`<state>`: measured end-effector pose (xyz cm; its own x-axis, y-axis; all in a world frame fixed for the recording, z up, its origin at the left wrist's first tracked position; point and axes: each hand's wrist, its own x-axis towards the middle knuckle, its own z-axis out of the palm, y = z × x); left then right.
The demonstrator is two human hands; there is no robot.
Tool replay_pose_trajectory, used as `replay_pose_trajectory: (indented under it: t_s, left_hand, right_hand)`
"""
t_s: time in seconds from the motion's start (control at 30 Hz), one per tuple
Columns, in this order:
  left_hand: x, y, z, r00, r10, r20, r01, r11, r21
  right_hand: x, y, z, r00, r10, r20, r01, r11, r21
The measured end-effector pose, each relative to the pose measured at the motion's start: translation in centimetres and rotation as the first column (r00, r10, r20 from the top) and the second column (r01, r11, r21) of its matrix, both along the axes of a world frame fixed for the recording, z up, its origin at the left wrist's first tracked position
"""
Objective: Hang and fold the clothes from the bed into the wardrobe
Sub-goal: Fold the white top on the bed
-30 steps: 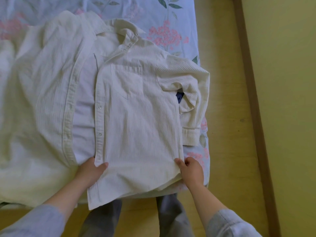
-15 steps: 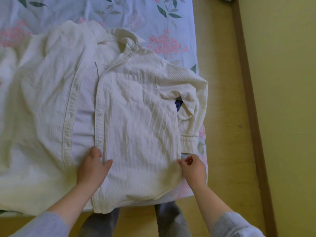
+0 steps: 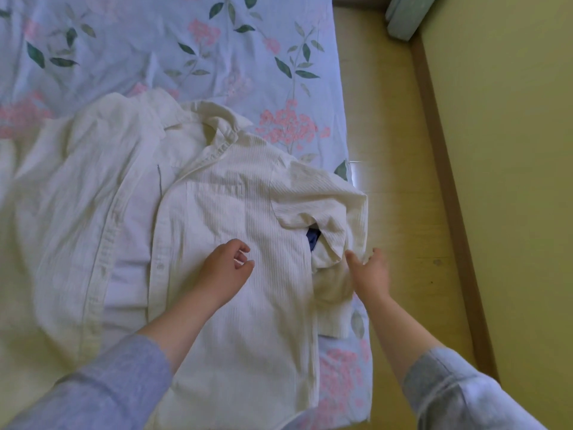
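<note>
A cream ribbed button-up shirt (image 3: pixel 223 218) lies spread on the bed, its right front panel laid flat and its left panel thrown open to the left. The right sleeve (image 3: pixel 331 209) is folded in at the bed's right edge, with a dark blue label showing in the armhole. My left hand (image 3: pixel 228 268) hovers over the middle of the right panel, fingers loosely curled and holding nothing. My right hand (image 3: pixel 370 270) is at the folded sleeve with fingers spread, its thumb touching the sleeve's cloth.
The bed carries a pale blue floral sheet (image 3: pixel 192 48). Yellow wooden floor (image 3: pixel 400 187) runs along the bed's right side, bounded by a brown baseboard (image 3: pixel 446 181) and a yellow wall. A pale green object (image 3: pixel 403 13) sits at the top right corner.
Both hands let go of the shirt's hem and moved up: the left to mid-panel, the right to the folded sleeve. The view shifted up the bed.
</note>
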<state>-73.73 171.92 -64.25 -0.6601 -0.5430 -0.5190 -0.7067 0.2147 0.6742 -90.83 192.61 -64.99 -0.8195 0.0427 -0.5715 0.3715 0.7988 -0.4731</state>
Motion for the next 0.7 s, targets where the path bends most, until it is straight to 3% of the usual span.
replay_pose_trajectory:
  t_s: [0.1,0.2,0.33,0.43,0.53,0.7]
  left_hand:
    - [-3.1,-0.1,-1.2,0.999,-0.045,-0.029,0.044,0.999,-0.025]
    - [-5.5,-0.1,-2.5,0.992,-0.127,0.027,0.127,0.992,-0.016]
    - [-6.8,0.3,-3.6,0.949,-0.252,0.188,0.257,0.966,-0.007]
    - [-7.5,0.6,-3.9,0.892,-0.348,0.287,0.374,0.926,-0.04]
    - [-8.4,0.8,-4.2,0.803,-0.441,0.402,0.507,0.859,-0.071]
    - [-9.8,0.7,-4.7,0.717,-0.51,0.475,0.596,0.802,-0.036]
  right_hand:
    - [-2.1,-0.4,-1.1,0.986,-0.101,0.13,0.114,0.989,-0.096]
    - [-3.9,-0.4,-1.2,0.981,-0.157,0.111,0.179,0.957,-0.227]
    - [-10.2,1.0,0.9,0.932,-0.213,-0.294,0.159,0.967,-0.199]
    - [-14.7,2.2,2.6,0.905,-0.034,-0.424,-0.008,0.995,-0.096]
    - [-16.1,1.8,2.9,0.943,0.176,-0.283,-0.198,0.979,-0.05]
    - [-15.2,0.6,3.5,0.964,0.252,0.08,-0.244,0.964,-0.102]
